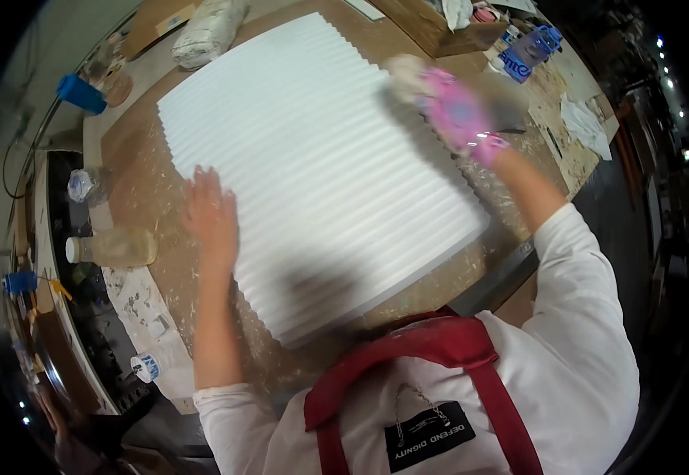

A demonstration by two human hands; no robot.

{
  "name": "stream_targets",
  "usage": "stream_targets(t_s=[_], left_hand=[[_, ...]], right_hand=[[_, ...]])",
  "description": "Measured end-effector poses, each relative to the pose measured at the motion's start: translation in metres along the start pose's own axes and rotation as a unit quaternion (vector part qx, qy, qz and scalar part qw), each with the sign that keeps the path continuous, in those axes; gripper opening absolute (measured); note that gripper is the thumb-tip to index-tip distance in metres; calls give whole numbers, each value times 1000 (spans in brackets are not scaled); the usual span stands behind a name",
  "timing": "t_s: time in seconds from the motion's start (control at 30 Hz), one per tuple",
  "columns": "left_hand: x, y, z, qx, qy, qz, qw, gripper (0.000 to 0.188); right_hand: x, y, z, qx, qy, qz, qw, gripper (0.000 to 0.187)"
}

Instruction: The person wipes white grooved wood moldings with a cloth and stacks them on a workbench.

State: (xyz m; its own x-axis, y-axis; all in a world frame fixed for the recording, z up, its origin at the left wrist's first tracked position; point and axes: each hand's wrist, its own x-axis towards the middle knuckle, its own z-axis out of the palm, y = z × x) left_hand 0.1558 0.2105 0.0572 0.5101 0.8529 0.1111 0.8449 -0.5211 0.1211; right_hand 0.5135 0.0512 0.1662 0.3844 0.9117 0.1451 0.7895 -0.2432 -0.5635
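A white panel (320,158) with a ridged, corrugated top lies at an angle across the brown worktable. My bare left hand (211,207) rests against its left edge, fingers stretched out and slightly apart. Over the panel's upper right edge is my right hand (453,109), in a pink patterned glove. Motion blurs it, and a pale tan patch (408,79) at its front could be the glove's fingers or something held. Beside the glove, a dark grey object (510,120) is partly hidden.
A clear bottle of yellowish liquid (119,248) lies at left, near a white-labelled jar (148,366). A blue cup (81,93) and a plastic-wrapped roll (208,33) sit farther back. At far right are a wooden box (431,36), a blue-capped bottle (530,51) and crumpled paper (586,125).
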Motion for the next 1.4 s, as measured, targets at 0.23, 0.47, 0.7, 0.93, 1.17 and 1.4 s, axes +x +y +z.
stream_targets(t_s=[0.23, 0.47, 0.7, 0.93, 1.17, 1.4], left_hand=[[35, -38, 29, 0, 10, 43, 999, 59], [33, -16, 21, -46, 18, -8, 999, 54], [36, -11, 14, -24, -3, -18, 1000, 53], [39, -27, 22, -28, 7, 10, 1000, 54], [34, -9, 6, 37, -1, -8, 999, 58], [55, 172, -64, -755, -60, 38, 652, 69]], right_hand=[[7, -85, 196, -119, -73, -395, 908, 36], [31, 107, 66, -110, -90, -174, 974, 31], [58, 21, 20, -214, -120, -210, 946, 32], [59, 11, 168, 268, -147, -216, 927, 34], [87, 151, 10, -204, -11, 24, 979, 42], [42, -11, 23, 163, 6, -132, 978, 62]])
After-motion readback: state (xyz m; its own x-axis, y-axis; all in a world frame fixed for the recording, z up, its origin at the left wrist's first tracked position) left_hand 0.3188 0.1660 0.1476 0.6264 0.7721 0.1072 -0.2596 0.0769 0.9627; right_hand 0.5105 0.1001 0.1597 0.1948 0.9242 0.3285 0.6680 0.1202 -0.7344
